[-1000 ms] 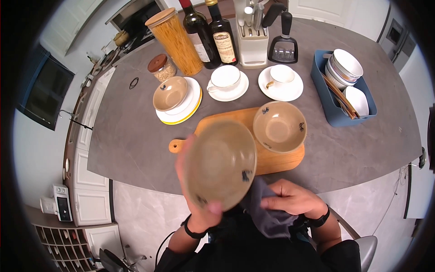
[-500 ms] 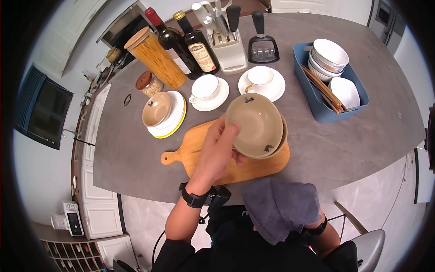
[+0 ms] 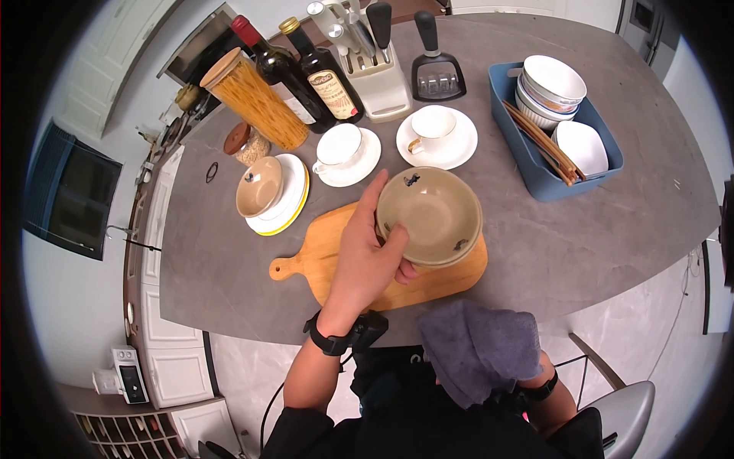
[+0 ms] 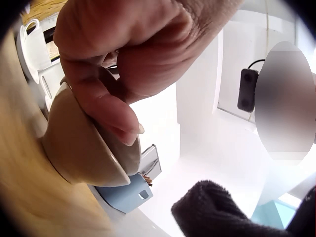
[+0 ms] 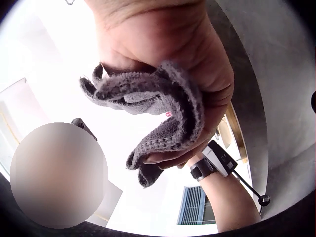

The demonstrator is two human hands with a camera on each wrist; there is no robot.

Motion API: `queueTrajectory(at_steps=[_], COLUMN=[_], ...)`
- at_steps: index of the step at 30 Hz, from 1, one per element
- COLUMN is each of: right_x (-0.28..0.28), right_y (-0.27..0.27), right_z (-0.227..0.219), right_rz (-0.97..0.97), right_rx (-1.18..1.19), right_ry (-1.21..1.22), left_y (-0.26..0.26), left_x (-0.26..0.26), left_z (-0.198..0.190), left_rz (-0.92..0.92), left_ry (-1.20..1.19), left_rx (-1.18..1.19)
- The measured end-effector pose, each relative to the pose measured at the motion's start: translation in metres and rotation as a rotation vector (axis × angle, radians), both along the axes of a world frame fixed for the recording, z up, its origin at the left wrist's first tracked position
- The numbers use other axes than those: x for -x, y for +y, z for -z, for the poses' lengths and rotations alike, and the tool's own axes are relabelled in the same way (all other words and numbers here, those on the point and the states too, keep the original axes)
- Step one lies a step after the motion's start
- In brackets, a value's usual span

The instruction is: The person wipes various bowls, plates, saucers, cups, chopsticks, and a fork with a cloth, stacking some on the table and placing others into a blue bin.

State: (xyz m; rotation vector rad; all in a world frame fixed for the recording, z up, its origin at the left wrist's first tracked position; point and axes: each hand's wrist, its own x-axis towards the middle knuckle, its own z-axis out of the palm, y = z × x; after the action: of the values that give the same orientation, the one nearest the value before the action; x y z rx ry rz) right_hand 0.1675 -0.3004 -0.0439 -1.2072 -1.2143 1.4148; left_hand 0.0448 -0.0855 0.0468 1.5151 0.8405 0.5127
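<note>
My left hand [image 3: 364, 264] grips the near-left side of a beige bowl [image 3: 440, 210] with dark printed marks, thumb over the rim. This bowl sits nested in a second beige bowl [image 4: 81, 148], which stands on the wooden cutting board [image 3: 325, 245]; in the head view the lower one is almost wholly hidden. At the table's front edge a grey towel [image 3: 478, 352] drapes over my right hand [image 5: 168, 44], covering most of it in the head view. In the right wrist view the towel lies bunched between thumb and fingers.
Left of the board, a small beige bowl [image 3: 260, 187] rests on stacked plates [image 3: 287, 203]. Two white cups [image 3: 339, 145] on saucers stand behind. Farther back are a pasta jar [image 3: 256, 99], bottles [image 3: 332, 84] and a knife block [image 3: 378, 88]. A blue bin [image 3: 527, 168] holds bowls and chopsticks.
My left hand has brought the beige bowl from over the front edge to the board and set it into the other bowl. The right hand, with the towel, has drawn back from the bowl.
</note>
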Motion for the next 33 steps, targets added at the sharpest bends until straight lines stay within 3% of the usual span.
queueTrajectory(at_steps=[4,6,10,14,16,17,19,21,22,23,24,27,28,30,31,33], right_x=[0.004,0.002,0.011,0.022,0.025,0.026,0.025,0.021,0.022,0.023,0.025,0.032,0.036,0.043,0.043,0.039], right_y=[0.003,0.001,0.009,0.023,0.028,0.032,0.032,0.031,0.03,0.03,0.028,0.024,0.025,0.029,0.028,0.027], right_z=[-0.002,-0.004,-0.034,-0.048,-0.062,-0.075,-0.077,-0.058,-0.048,-0.037,-0.026,-0.006,-0.006,-0.007,-0.005,0.001], right_rz=[0.048,-0.006,0.118,0.128,0.132,0.172,0.213,0.093,0.08,0.09,0.099,0.134,0.122,0.196,0.182,0.152], right_rx=[-0.126,-0.119,-0.178,-0.381,-0.421,-0.432,-0.438,-0.366,-0.368,-0.363,-0.353,-0.287,-0.286,0.013,0.015,0.033], right_ry=[-0.154,-0.46,-0.381,-0.82,-0.938,-1.002,-1.069,-0.772,-0.767,-0.529,-0.293,0.411,0.412,0.805,0.807,1.282], left_y=[-0.001,-0.002,0.001,0.003,-0.006,-0.009,-0.025,-0.04,-0.05,-0.057,-0.061,-0.061,-0.059,-0.053,-0.051,-0.048], left_x=[0.004,0.006,0.006,0.012,0.025,0.031,0.054,0.069,0.073,0.076,0.079,0.088,0.094,0.105,0.11,0.114], left_z=[0.007,0.011,0.02,0.029,0.012,0.02,0.028,0.029,0.024,0.022,0.025,0.026,0.023,0.02,0.021,0.024], left_rz=[-0.021,-0.022,-0.001,-0.05,-0.177,-0.248,-0.155,-0.074,0.024,0.118,0.102,-0.068,-0.08,-0.091,-0.084,-0.083], left_ry=[0.079,0.104,0.17,0.068,0.228,0.033,-0.035,-0.094,-0.071,-0.05,-0.048,-0.343,-0.344,-0.402,-0.396,-0.392], left_rx=[-0.122,-0.159,-0.218,-0.421,-0.426,-0.511,-0.441,-0.377,-0.209,-0.042,-0.042,0.146,0.142,0.135,0.111,0.094])
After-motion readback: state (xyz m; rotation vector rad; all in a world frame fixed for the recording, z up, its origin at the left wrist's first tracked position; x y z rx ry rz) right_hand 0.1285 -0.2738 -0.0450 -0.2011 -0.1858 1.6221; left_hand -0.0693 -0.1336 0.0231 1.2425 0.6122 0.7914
